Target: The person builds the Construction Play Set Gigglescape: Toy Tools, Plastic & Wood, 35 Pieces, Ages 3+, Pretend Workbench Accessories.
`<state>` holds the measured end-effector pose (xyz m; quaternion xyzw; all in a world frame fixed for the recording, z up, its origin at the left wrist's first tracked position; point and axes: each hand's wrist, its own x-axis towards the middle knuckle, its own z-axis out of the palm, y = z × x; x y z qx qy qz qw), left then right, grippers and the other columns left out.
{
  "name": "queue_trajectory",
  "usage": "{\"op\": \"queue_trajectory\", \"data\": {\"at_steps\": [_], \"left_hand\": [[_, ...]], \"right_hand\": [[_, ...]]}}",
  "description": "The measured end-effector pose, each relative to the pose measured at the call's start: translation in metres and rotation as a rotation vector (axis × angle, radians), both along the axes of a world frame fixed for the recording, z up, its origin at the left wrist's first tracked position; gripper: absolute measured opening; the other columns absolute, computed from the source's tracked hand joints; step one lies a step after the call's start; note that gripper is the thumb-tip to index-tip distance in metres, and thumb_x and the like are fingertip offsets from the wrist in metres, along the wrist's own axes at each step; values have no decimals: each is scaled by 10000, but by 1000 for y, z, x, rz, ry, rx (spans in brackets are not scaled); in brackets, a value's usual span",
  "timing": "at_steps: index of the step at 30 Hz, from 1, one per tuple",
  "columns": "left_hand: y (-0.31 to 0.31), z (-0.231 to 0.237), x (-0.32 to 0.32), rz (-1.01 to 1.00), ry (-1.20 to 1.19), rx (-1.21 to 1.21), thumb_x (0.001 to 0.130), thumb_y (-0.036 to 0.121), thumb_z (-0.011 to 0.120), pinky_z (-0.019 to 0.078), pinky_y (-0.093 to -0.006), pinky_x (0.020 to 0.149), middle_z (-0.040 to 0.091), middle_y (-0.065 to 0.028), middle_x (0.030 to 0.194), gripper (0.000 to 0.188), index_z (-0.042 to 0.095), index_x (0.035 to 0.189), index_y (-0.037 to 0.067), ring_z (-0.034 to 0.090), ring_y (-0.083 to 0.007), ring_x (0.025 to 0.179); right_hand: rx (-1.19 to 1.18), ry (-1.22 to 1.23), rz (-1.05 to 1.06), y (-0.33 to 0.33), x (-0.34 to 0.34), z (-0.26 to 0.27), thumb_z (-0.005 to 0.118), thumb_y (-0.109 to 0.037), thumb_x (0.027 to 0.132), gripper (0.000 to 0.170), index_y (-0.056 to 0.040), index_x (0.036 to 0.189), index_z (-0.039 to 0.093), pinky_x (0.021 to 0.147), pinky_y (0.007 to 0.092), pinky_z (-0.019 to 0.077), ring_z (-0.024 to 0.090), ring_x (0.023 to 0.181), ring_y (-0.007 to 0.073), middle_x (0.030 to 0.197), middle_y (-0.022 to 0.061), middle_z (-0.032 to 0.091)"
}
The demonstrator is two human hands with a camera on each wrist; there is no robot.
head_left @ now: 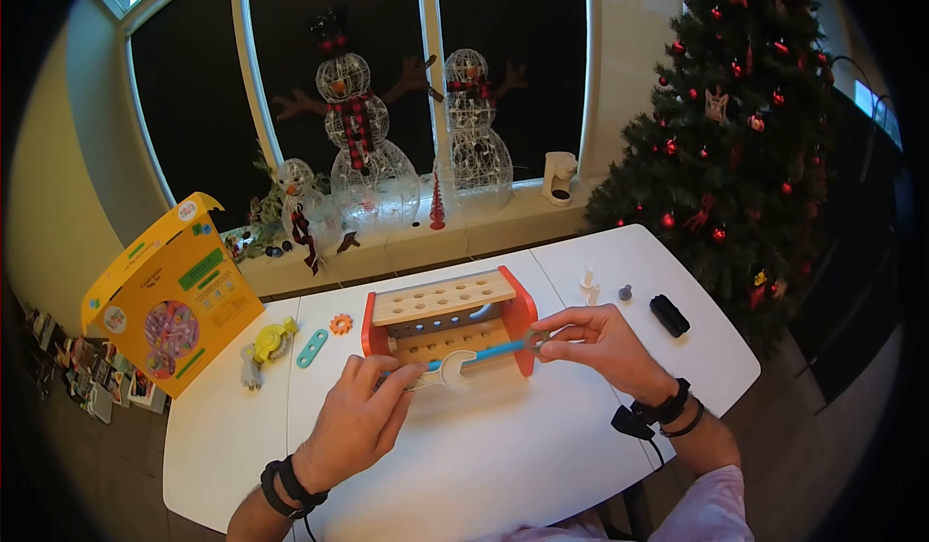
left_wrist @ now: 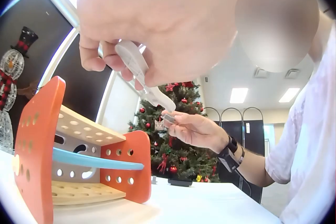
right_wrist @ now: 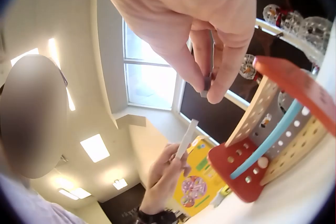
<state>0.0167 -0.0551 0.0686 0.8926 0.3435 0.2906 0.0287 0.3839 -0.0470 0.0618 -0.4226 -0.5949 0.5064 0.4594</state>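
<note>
A toy toolbox (head_left: 445, 303) with red-orange ends, wooden perforated shelves and a blue bar (head_left: 498, 351) stands on the white table. Just in front of it, my left hand (head_left: 356, 416) grips a whitish wrench-like tool (head_left: 453, 370) by one end; its curved head points toward my right hand. In the left wrist view the tool (left_wrist: 134, 61) lies between thumb and fingers. My right hand (head_left: 608, 346) pinches a small grey piece (right_wrist: 207, 85) between thumb and fingertips, near the toolbox's right end. Whether tool and piece touch is unclear.
A yellow box (head_left: 174, 300) stands at the left. Near it lie yellow-green and grey pieces (head_left: 269, 344), a teal strip (head_left: 312, 347) and an orange gear (head_left: 341, 324). Right of the toolbox are a whitish piece (head_left: 589, 287), a grey bolt (head_left: 625, 292) and a black case (head_left: 669, 316).
</note>
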Motion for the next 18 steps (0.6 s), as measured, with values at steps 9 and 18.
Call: {"op": "queue_trajectory", "data": {"at_steps": [9,18], "left_hand": [[0,-2,-2,-2,-8,30,1003,21,734,522,-458,900,642,-162,1206,426,686,1424,61,582,-366,1044],[0,-2,-2,-26,-36,22,998,22,738,532,-459,895,649,-154,1195,436,698,1430,71,595,-357,1024]], "right_hand": [[-59,-11,164,-1,-49,2,767,-45,1069,343,53,1396,733,1031,320,637,814,1120,215,1222,172,824],[-126,142,179,-5,-53,5,750,-44,1085,274,37,1344,709,1049,343,648,801,1143,229,1288,162,790]]}}
